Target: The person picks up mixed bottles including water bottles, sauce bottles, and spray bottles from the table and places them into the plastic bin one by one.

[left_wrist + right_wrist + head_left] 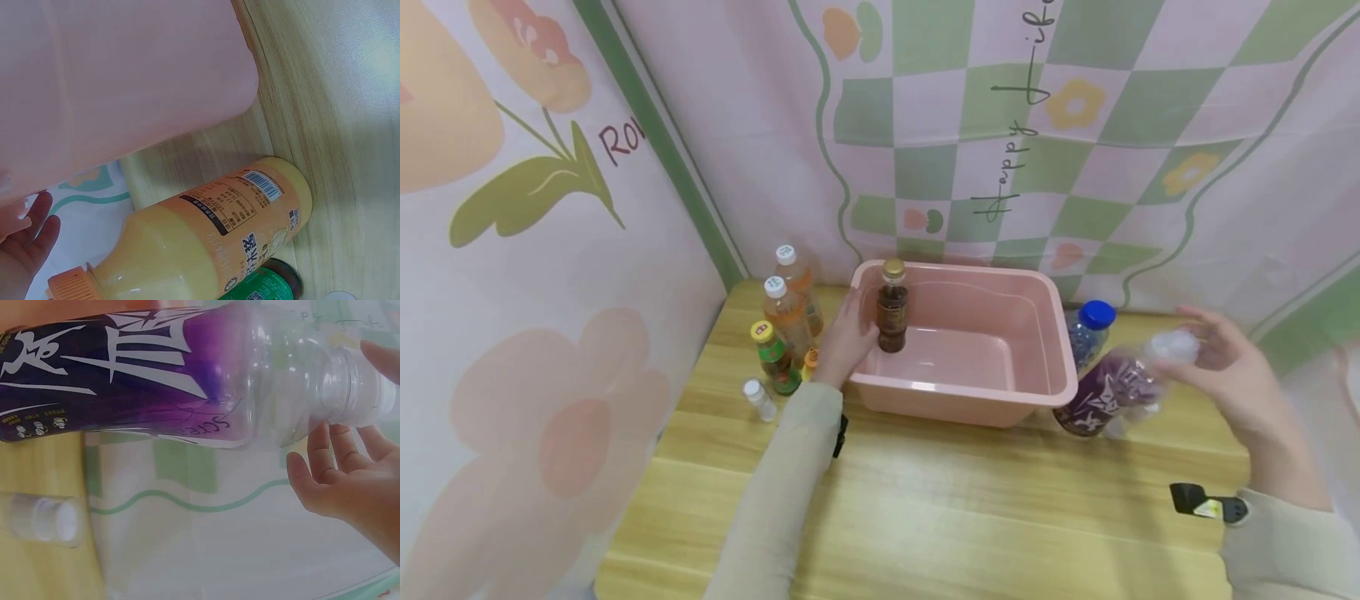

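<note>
- I have the purple bottle just right of the pink box, by its near right corner. In my head view it leans to the right; I can't tell whether its base touches the bench.
- My right grip, a bare hand, pinches that bottle at the top, thumb on one side of the white cap, fingers on the other and slightly apart.
- Far of it, beside the box's right wall, I see a blue-capped bottle.
- My right wrist view shows a small clear bottle on the bench, past the purple one.
- My left grip has the box's left rim between thumb and fingers, thumb inside, fingers outside.
- Inside the box, at its left end, a dark bottle stands upright under a gold cap. My left thumb is close to it; I can't tell if they touch.
- Just left of the box I see an orange-capped bottle.
- Left of that stand a green-labelled bottle, a small white-capped bottle on the near side, and two orange-tinted bottles on the far side.
- Behind everything I see a checked curtain.
</note>
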Demonstrator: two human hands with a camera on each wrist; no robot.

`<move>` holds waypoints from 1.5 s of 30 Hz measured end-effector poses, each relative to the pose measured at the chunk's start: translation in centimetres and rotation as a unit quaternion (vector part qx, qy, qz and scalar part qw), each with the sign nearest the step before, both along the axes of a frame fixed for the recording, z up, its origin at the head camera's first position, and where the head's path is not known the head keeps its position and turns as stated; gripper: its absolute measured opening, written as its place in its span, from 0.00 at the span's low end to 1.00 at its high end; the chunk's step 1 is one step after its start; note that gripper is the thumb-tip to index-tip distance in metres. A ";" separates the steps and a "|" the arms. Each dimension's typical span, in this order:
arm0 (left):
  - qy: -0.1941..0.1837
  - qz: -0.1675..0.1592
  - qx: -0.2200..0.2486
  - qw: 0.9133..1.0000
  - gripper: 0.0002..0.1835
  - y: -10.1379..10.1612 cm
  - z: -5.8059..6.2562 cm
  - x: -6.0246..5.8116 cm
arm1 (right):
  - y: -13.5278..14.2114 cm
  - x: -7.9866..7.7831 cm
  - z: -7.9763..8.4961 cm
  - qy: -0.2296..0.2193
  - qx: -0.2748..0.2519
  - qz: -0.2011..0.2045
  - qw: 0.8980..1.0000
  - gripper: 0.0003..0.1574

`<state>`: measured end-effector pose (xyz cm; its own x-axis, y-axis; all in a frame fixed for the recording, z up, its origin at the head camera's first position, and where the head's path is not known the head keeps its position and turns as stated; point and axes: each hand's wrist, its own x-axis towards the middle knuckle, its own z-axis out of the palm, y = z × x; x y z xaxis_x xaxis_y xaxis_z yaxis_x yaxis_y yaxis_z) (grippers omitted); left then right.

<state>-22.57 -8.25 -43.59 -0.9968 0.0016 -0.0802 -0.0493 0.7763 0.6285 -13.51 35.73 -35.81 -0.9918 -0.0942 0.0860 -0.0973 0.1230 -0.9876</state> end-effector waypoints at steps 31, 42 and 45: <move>-0.004 0.002 0.023 1.000 0.39 -0.1 -0.2 -0.1 | -3.3 -0.4 6.8 0.059 -0.212 -0.048 0.974 0.43; 0.008 -0.003 0.011 1.000 0.38 -0.1 -0.2 0.0 | -5.4 -1.4 8.6 0.108 -0.286 -0.029 0.952 0.42; 0.007 -0.004 0.008 1.000 0.38 -0.1 0.0 0.0 | -6.1 -1.7 9.0 0.130 -0.294 -0.020 0.947 0.40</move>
<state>-22.56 -8.33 -43.64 -0.9978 0.0111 -0.0656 -0.0337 0.7658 0.6421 -15.22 29.67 -26.79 -0.9316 0.0840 0.3537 -0.3539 -0.4315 -0.8298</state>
